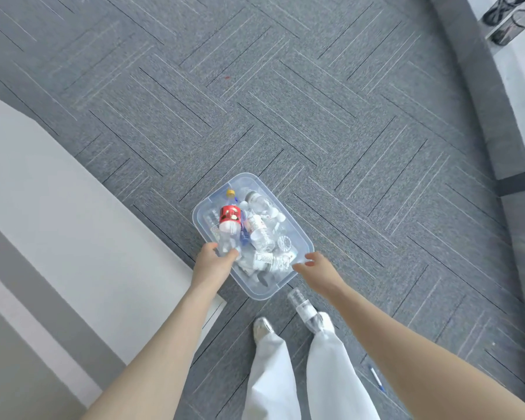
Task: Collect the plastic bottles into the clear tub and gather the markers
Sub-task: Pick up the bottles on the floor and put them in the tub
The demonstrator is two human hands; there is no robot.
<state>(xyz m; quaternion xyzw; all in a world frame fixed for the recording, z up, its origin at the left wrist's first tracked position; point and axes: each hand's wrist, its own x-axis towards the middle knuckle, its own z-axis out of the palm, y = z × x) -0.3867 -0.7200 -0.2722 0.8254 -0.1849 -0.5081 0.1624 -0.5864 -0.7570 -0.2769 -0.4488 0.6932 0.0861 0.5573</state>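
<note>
The clear tub (304, 242) sits on the grey carpet floor (285, 101) just ahead of the person's feet, already holding a jumble of plastic bottles. The left hand (214, 262) is at the tub's near left corner with fingers and thumb curled round the base of a red-labelled bottle (229, 224), whose long axis runs away from the hand toward the far end of the tub, yellow cap farthest. The right hand (315, 268) hovers at the near right rim with fingers loosely spread, gripping nothing; whether a fingertip touches the rim is hard to tell.

One clear bottle (304, 307) lies outside the tub on the floor, just near of it and against the right shoe, its axis pointing from the shoe toward the tub. It lies below and behind the right hand, which is plainly the nearer one. A white marker or pen (376, 378) lies farther back on the right, partly hidden by the right forearm. The bottles in the tub overlap too much to count.
</note>
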